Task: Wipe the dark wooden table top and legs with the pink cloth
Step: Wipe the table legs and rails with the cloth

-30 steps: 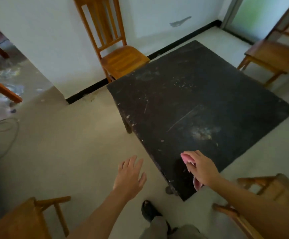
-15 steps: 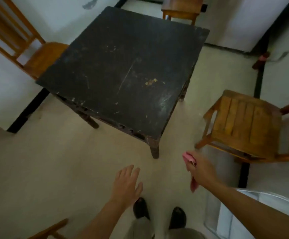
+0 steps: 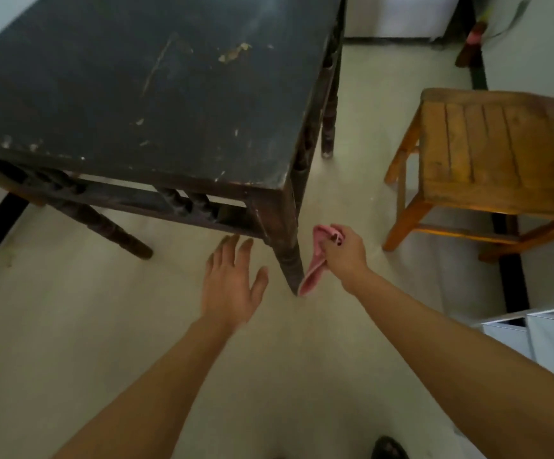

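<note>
The dark wooden table (image 3: 156, 94) fills the upper left, its scratched top seen from above. Its near corner leg (image 3: 283, 240) comes down to the floor between my two hands. My right hand (image 3: 343, 253) is shut on the pink cloth (image 3: 317, 260), which hangs down just right of that leg, its lower end close to the leg's foot. My left hand (image 3: 232, 279) is open with fingers spread, just left of the leg and below the table's carved rail (image 3: 183, 202). Two other legs (image 3: 328, 127) (image 3: 110, 228) show under the top.
A light wooden chair (image 3: 487, 150) stands right of the table, a strip of pale floor between them. White boxes (image 3: 540, 332) sit at the right edge. A black skirting line (image 3: 477, 74) runs along the far wall. My shoe (image 3: 388, 448) shows at the bottom.
The view has dropped lower and closer to the table's near corner. Both hands have come forward to either side of the corner leg, the cloth still in my right hand.
</note>
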{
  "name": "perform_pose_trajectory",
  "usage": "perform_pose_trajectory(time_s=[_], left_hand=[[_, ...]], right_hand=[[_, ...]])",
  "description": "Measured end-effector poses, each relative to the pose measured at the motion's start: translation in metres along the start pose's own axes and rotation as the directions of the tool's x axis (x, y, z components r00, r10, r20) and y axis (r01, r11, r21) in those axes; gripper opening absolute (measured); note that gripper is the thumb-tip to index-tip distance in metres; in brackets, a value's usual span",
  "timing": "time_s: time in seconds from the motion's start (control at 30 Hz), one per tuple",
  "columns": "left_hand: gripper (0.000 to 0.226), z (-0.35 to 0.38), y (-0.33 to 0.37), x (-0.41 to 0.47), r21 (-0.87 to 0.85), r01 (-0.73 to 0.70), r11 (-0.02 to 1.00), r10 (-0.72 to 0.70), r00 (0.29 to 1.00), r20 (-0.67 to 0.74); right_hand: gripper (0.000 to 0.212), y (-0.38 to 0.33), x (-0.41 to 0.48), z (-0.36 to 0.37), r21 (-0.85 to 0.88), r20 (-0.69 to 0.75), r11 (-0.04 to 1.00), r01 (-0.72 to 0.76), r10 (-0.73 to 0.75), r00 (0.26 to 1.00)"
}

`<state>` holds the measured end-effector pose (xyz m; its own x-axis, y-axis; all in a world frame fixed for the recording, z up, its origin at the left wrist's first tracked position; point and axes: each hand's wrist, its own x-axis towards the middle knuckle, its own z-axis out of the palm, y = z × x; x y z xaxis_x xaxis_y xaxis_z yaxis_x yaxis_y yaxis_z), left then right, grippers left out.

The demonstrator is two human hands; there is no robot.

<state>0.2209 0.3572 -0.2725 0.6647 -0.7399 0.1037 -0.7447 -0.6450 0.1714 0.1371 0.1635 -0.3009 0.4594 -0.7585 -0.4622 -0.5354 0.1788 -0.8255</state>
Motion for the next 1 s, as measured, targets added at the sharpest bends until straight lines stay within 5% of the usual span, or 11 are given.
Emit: perform_pose_trajectory(time_s=[0.13, 0.23, 0.3, 0.37, 0.43, 0.53, 0.63, 0.7, 0.77, 0.87, 1.0], left_hand=[[0.057, 0.042, -0.016, 0.038, 0.02, -0.065, 0.998, 0.068, 0.982, -0.178], [0.058, 0.067, -0.022, 0.051, 0.052, -0.103, 0.993, 0.113, 0.951, -0.287], [0.056, 0.081, -0.024, 0.052, 0.1, -0.111, 0.989, 0.14, 0.92, -0.365], [0.055, 0.094, -0.024, 0.055, 0.106, -0.095, 0.99, 0.132, 0.886, -0.443], [0.055, 0.104, -0.022, 0.06, 0.089, -0.069, 0.994, 0.105, 0.847, -0.521], [0.053, 0.116, -0.023, 0.067, 0.059, -0.072, 0.996, 0.093, 0.772, -0.628], [0.05, 0.119, -0.022, 0.07, 0.029, -0.086, 0.996, 0.082, 0.721, -0.688], [0.048, 0.117, -0.021, 0.07, 0.017, -0.086, 0.996, 0.073, 0.705, -0.705], [0.048, 0.115, -0.021, 0.068, 0.013, -0.083, 0.996, 0.068, 0.707, -0.704], [0.048, 0.114, -0.017, 0.066, -0.003, -0.067, 0.998, 0.045, 0.707, -0.705], [0.048, 0.119, -0.014, 0.066, -0.021, -0.055, 0.998, 0.023, 0.693, -0.721]], right_hand=[[0.032, 0.03, 0.035, 0.047, 0.235, -0.021, 0.966, 0.105, -0.103, 0.994], [0.031, 0.122, 0.012, 0.067, -0.168, 0.34, 0.863, 0.476, -0.403, 0.85], [0.026, 0.166, 0.02, 0.052, -0.462, 0.484, 0.684, 0.564, -0.339, 0.807], [0.024, 0.162, 0.048, 0.039, -0.42, 0.289, 0.788, 0.451, -0.354, 0.889], [0.025, 0.125, 0.075, 0.036, -0.113, 0.025, 0.911, 0.396, -0.396, 0.918], [0.029, 0.082, 0.086, 0.062, 0.27, -0.139, 0.825, 0.497, -0.477, 0.868], [0.028, 0.127, 0.061, 0.094, 0.137, -0.154, 0.679, 0.721, -0.704, 0.693], [0.039, 0.186, 0.052, 0.1, -0.102, 0.127, 0.631, 0.769, -0.758, 0.639], [0.043, 0.217, 0.049, 0.088, -0.246, 0.337, 0.655, 0.714, -0.633, 0.697], [0.027, 0.175, 0.062, 0.068, -0.009, 0.002, 0.859, 0.512, -0.512, 0.859], [0.019, 0.091, 0.075, 0.069, 0.471, -0.217, 0.749, 0.467, -0.415, 0.884]])
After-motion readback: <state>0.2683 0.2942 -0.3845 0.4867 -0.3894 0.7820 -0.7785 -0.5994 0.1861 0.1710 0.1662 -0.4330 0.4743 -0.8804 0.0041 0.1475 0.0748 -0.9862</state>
